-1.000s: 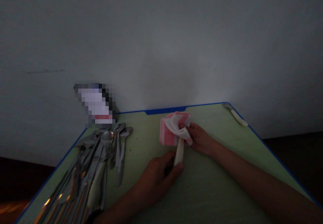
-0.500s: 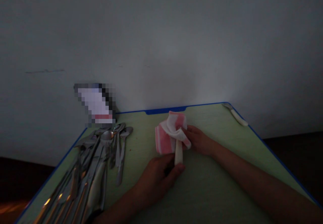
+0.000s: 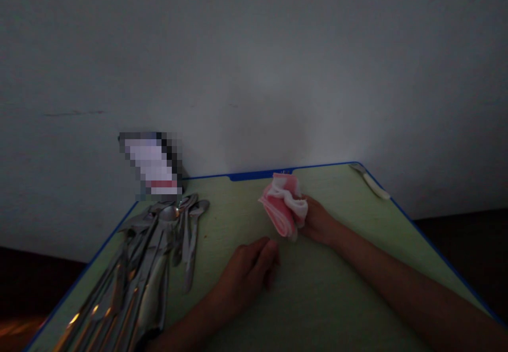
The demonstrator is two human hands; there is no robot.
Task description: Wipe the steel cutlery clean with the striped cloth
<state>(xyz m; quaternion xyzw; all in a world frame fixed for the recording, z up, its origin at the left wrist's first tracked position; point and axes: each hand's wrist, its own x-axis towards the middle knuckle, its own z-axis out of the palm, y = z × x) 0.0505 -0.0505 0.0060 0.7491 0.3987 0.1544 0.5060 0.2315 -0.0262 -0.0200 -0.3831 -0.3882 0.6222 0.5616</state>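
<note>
Plainly, the right hand (image 3: pixel 317 222) clutches a pink-and-white cloth (image 3: pixel 282 206); the left hand (image 3: pixel 252 267) curls closed, nothing visible inside.

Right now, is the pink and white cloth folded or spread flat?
Folded and bunched, not spread: the cloth shows layered edges and a curled white fold, gathered in the right hand. Whether it wraps anything, I cannot tell.

The pink-and-white cloth (image 3: pixel 282 204) is bunched in folds over the tabletop (image 3: pixel 331 188).
</note>
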